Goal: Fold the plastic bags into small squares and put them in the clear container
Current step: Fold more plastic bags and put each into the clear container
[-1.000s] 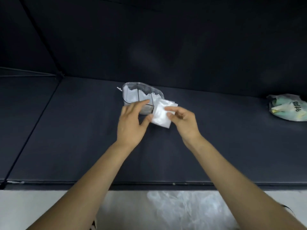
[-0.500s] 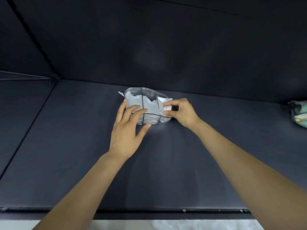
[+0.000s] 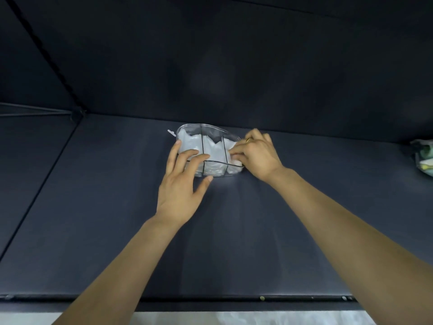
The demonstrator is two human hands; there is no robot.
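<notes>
Clear container point(image 3: 212, 130): right hand point(image 3: 256, 156) pressing folded bag point(image 3: 232, 146) in; left hand point(image 3: 181, 184) steadying.

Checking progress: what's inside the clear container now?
White folded bags fill all three sections of the clear container. The right hand covers the right section's near corner; the count isn't readable.

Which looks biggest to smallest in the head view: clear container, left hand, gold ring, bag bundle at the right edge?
1. Left hand and clear container: about alike, and the hand is nearer, so unranked.
2. Bag bundle, partly cut off.
3. Gold ring.
</notes>
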